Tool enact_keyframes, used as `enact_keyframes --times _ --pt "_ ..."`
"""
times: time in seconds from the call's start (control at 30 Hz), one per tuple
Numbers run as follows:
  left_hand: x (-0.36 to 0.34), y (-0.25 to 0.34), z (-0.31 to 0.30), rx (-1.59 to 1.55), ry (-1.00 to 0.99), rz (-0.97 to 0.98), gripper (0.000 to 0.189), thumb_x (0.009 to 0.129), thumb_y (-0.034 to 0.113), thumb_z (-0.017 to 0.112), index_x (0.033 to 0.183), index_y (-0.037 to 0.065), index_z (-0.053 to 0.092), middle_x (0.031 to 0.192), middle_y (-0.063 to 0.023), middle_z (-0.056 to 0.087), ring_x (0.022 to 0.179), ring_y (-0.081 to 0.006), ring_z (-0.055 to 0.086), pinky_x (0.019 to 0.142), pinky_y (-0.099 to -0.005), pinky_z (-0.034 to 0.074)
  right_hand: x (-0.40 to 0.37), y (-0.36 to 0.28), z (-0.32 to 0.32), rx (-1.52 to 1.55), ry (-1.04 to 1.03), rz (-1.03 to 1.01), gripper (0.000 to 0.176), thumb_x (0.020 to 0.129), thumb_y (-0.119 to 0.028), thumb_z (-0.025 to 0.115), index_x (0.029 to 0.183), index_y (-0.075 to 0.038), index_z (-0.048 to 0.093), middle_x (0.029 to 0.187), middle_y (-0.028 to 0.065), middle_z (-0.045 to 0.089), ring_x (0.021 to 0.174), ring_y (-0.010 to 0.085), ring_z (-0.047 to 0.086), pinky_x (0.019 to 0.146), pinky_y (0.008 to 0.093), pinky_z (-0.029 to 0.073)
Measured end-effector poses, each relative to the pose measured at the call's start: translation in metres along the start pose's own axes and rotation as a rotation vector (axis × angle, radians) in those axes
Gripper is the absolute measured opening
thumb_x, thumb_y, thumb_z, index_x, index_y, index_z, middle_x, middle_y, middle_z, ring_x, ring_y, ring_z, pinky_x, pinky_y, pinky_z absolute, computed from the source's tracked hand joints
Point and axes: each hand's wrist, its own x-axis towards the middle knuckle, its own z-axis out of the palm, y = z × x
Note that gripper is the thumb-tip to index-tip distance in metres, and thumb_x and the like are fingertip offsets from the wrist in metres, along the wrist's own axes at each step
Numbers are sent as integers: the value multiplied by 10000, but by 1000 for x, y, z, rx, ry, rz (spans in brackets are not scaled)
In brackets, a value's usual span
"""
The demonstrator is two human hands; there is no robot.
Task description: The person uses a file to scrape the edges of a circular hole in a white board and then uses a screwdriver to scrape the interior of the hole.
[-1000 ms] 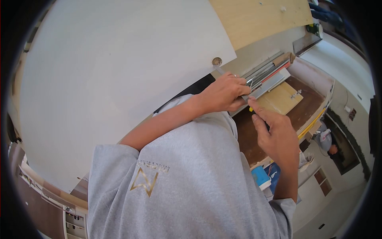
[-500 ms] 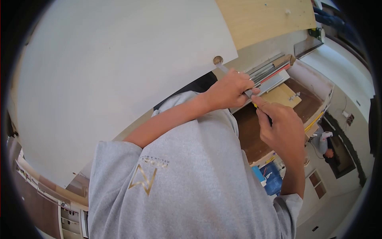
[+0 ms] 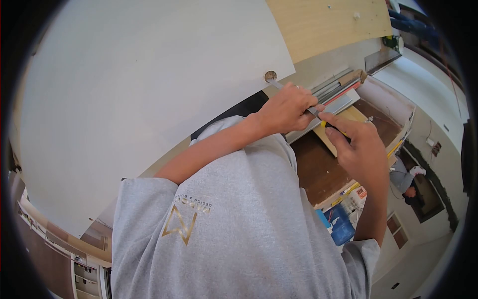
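Near the corner of a large white panel (image 3: 149, 89) is a round hole (image 3: 270, 75), with the tip of a flat metal blade (image 3: 275, 83) at its lower edge. My left hand (image 3: 288, 108) is closed around the blade, knuckles up. To its lower right, my right hand (image 3: 356, 142) grips the tool's black and yellow handle (image 3: 338, 130), its index finger stretched along it towards the blade. The tool slants from the hole down to the right.
A light wooden board (image 3: 333, 25) lies beyond the panel. Metal strips (image 3: 333, 88) and a brown surface (image 3: 318, 169) are at the right. A blue container (image 3: 342, 226) stands lower down. Another person (image 3: 402, 178) is at the far right.
My right hand has shifted slightly right, and more of the handle shows. The blade tip has moved a little at the hole. The whole view has shifted slightly.
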Motion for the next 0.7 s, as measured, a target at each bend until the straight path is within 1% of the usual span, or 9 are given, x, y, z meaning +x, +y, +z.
enact_keyframes --times 0.1,0.2,0.3,0.33,0.4,0.43,0.47,0.57,0.7 --pt "3 5 -5 -23 -8 4 95 798 33 712 886 58 740 771 -144 639 800 -402 628 753 -506 476 -4 -6 -5 -30 -9 12 304 991 -140 743 1285 -135 818 1043 185 808 801 341 737 726 402 533" --pt "2 9 -8 -39 -33 -1 100 789 36 713 881 59 743 768 -144 649 796 -409 631 741 -517 482 -11 -7 3 50 68 -38 294 990 -134 737 1272 -135 823 1056 176 813 798 374 730 733 411 540" --pt "-2 -1 -3 -71 -18 25 138 781 34 704 907 71 748 780 -124 655 810 -386 634 766 -493 475 -11 -9 7 -60 30 -57 286 987 -129 732 1255 -136 829 1035 188 800 809 397 725 745 424 548" --pt "-6 -4 1 -90 -5 42 153 780 33 700 918 75 750 785 -115 657 816 -375 634 778 -481 472 -12 -8 11 -82 24 -41 279 983 -134 723 1240 -131 830 983 195 787 808 407 724 740 451 553" --pt "-10 -2 3 -32 -74 -6 179 781 31 693 939 87 756 801 -97 661 837 -348 636 814 -456 463 -11 -7 16 -137 31 -18 268 975 -143 706 1209 -120 834 880 209 759 807 425 723 730 504 563" --pt "-6 -4 -1 8 -113 -15 192 782 30 689 949 93 760 808 -88 663 847 -334 637 832 -443 459 -8 -5 17 -155 66 -33 270 974 -145 707 1211 -128 836 881 205 761 810 420 723 727 506 562" --pt "-6 -7 3 -29 -69 -4 187 792 36 691 949 102 765 826 -74 665 868 -310 638 862 -430 448 -9 -1 16 -175 76 -45 272 974 -147 708 1213 -136 838 883 201 762 813 414 724 725 508 561" --pt "-3 -1 5 -40 -1 -17 189 789 39 699 957 99 760 818 -80 660 873 -318 639 846 -430 451 -10 -2 9 -180 120 -110 265 973 -146 712 1203 -129 842 900 192 770 826 397 727 716 502 558" --pt "-5 11 -3 -11 -16 -29 192 780 33 702 954 94 755 806 -83 649 862 -323 637 829 -431 454 -11 -6 0 -112 133 -216 243 975 -132 711 1176 -77 837 906 198 768 807 408 721 710 494 553"
